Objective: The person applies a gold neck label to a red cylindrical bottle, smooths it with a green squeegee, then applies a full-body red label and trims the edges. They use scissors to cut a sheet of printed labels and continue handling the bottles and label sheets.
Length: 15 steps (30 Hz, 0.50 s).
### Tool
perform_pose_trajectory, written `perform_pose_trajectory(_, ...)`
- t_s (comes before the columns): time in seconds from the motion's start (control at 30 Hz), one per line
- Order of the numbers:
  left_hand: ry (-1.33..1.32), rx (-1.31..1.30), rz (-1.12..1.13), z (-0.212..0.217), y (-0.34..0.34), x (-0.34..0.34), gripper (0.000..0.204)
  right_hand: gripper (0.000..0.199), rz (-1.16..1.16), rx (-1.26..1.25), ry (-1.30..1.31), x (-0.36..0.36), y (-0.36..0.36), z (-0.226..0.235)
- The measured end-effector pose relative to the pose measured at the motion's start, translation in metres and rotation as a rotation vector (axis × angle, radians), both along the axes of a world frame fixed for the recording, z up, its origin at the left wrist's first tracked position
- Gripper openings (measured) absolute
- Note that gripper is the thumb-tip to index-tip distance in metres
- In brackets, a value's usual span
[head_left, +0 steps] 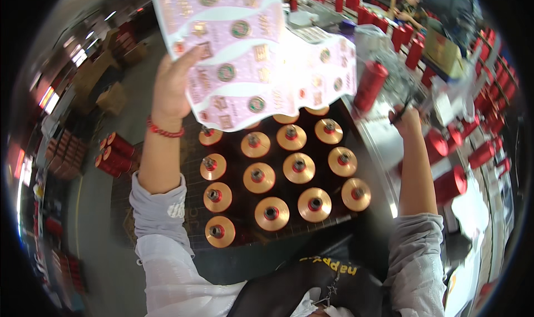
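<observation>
My left hand is closed on the left edge of a large sheet of pink and white labels, thumb on its front. The sheet hangs raised over the far part of a group of red bottles; glare whitens its right part. Several of these bottles stand upright in rows, with gold shoulders and uncapped necks. At the right, over the bench, my right hand is closed on a thin dark scissors-like tool. Its exact shape is partly hidden by the fingers. Close by stands a red bottle.
The grouped bottles stand on a dark patterned surface. A light bench runs along the right, with clear plastic bags and more red bottles. Cartons and red bottles are at the left. A person is far right.
</observation>
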<state>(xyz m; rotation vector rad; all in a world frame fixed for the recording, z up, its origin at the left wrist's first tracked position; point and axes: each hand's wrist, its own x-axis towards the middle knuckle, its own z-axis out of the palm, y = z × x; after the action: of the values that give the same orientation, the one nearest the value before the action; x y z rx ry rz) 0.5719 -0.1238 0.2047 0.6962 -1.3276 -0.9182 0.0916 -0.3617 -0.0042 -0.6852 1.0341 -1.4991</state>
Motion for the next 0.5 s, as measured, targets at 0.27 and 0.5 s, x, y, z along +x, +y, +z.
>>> perform_pose_trajectory(0.27, 0.093, -0.120, 0.054, 0.003, 0.033, -0.014, 0.041, 0.035, 0.400, -0.483, 0.404, 0.055, 0.277, 0.079)
perform_pose_trajectory(0.5, 0.153, -0.077, -0.043, -0.015, 0.042, -0.034, 0.041, 0.087, 0.887, -0.458, 0.548, 0.066, 0.347, 0.025)
